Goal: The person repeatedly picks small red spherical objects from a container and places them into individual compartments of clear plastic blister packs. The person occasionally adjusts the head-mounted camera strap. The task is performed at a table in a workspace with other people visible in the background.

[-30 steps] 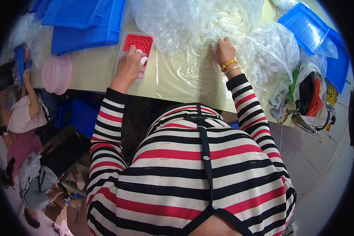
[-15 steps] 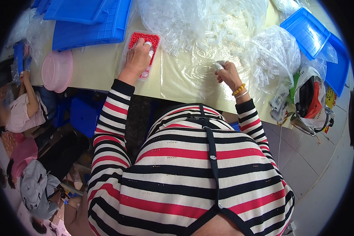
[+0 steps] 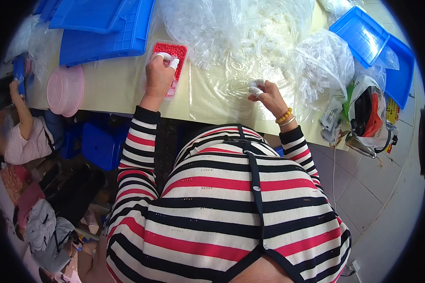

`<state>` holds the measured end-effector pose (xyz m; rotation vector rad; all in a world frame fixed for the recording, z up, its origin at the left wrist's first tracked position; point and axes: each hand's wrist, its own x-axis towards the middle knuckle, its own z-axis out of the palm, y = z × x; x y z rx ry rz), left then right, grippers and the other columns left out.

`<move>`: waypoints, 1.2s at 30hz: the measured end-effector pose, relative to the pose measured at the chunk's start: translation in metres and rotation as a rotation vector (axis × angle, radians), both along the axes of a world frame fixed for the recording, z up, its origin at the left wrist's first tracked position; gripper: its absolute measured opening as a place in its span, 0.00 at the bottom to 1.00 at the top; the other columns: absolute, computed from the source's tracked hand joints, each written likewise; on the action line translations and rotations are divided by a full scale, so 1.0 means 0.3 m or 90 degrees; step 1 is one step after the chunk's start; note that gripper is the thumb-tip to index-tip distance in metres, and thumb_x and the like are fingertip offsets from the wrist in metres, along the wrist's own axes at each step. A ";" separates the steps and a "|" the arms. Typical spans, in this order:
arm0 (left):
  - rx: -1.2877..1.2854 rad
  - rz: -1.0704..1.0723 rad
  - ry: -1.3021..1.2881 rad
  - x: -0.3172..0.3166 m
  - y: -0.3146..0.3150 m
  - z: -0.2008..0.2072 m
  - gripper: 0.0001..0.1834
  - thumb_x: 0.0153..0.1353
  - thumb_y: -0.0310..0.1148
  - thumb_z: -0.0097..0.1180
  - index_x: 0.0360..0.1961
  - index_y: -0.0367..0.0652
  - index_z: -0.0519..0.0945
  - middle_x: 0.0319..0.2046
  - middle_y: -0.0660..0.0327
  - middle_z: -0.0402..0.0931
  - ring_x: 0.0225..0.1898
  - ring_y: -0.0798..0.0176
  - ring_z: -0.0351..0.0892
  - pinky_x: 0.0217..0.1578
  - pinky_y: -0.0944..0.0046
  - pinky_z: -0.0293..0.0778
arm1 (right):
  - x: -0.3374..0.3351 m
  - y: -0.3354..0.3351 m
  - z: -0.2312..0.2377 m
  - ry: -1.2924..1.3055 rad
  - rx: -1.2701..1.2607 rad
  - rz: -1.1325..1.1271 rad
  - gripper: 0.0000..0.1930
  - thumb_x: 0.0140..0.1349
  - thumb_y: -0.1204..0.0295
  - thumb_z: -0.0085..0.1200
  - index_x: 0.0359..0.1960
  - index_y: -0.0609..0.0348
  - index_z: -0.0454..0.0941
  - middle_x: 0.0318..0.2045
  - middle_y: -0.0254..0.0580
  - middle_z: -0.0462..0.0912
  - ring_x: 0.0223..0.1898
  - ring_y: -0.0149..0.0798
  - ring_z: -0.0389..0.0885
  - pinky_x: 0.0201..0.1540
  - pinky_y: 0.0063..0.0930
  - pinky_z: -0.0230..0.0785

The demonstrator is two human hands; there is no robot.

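My left hand (image 3: 158, 78) is over a clear rectangular box (image 3: 186, 52) of small red beads (image 3: 174, 49). White covers sheathe its thumb and a finger, which curl together at the beads; whatever is between them is too small to make out. At the near end of the box lie a few small clear pieces (image 3: 171, 91). My right hand (image 3: 271, 98), with a yellow bead bracelet and a pale bangle, hovers over clear plastic sheeting (image 3: 222, 89). Its white-covered fingertips are pinched together, and what they hold cannot be made out.
Clear bags of small transparent tubes (image 3: 264, 40) spread across the far table, with another bag (image 3: 323, 66) at right. Blue trays (image 3: 104, 47) are stacked far left, more (image 3: 361, 35) far right. A pink basket (image 3: 66, 89) stands at the left edge. Other people sit at left.
My left fingers have shifted over the beads, their white covers now at the top of the hand. My right hand has turned and moved slightly left, with its covered fingertips showing more.
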<state>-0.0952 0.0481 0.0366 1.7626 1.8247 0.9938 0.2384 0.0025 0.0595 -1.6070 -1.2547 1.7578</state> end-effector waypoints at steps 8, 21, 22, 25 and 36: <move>0.101 -0.048 -0.228 0.174 -0.028 0.007 0.07 0.53 0.21 0.62 0.32 0.35 0.77 0.29 0.61 0.76 0.26 0.71 0.78 0.27 0.72 0.75 | 0.009 0.013 -0.033 -0.292 0.290 0.037 0.13 0.61 0.70 0.56 0.40 0.71 0.77 0.31 0.39 0.81 0.28 0.28 0.78 0.32 0.20 0.71; -0.044 -0.276 -0.027 0.458 -0.134 -0.155 0.07 0.53 0.27 0.58 0.32 0.35 0.77 0.36 0.50 0.71 0.31 0.46 0.75 0.36 0.53 0.72 | -0.036 0.014 0.003 -0.342 0.416 0.105 0.09 0.54 0.73 0.58 0.36 0.63 0.80 0.27 0.48 0.76 0.26 0.47 0.77 0.29 0.33 0.70; -0.056 -0.287 -0.011 0.461 -0.140 -0.153 0.07 0.53 0.27 0.57 0.33 0.35 0.77 0.37 0.50 0.71 0.33 0.45 0.75 0.36 0.52 0.72 | -0.040 0.014 -0.005 -0.347 0.420 0.132 0.10 0.54 0.73 0.58 0.38 0.64 0.80 0.27 0.47 0.76 0.25 0.45 0.77 0.30 0.32 0.70; -0.070 -0.298 -0.002 0.466 -0.152 -0.147 0.07 0.52 0.26 0.56 0.32 0.36 0.76 0.37 0.49 0.70 0.35 0.42 0.75 0.37 0.50 0.72 | -0.057 0.017 -0.027 -0.352 0.424 0.202 0.11 0.56 0.73 0.58 0.39 0.65 0.79 0.27 0.48 0.77 0.25 0.45 0.77 0.30 0.32 0.70; -0.117 -0.336 0.070 0.462 -0.144 -0.122 0.05 0.50 0.20 0.50 0.30 0.33 0.75 0.41 0.46 0.68 0.40 0.42 0.76 0.42 0.51 0.74 | -0.124 0.052 -0.024 -0.495 0.497 0.436 0.03 0.51 0.77 0.51 0.24 0.63 0.76 0.26 0.50 0.75 0.29 0.51 0.78 0.33 0.40 0.72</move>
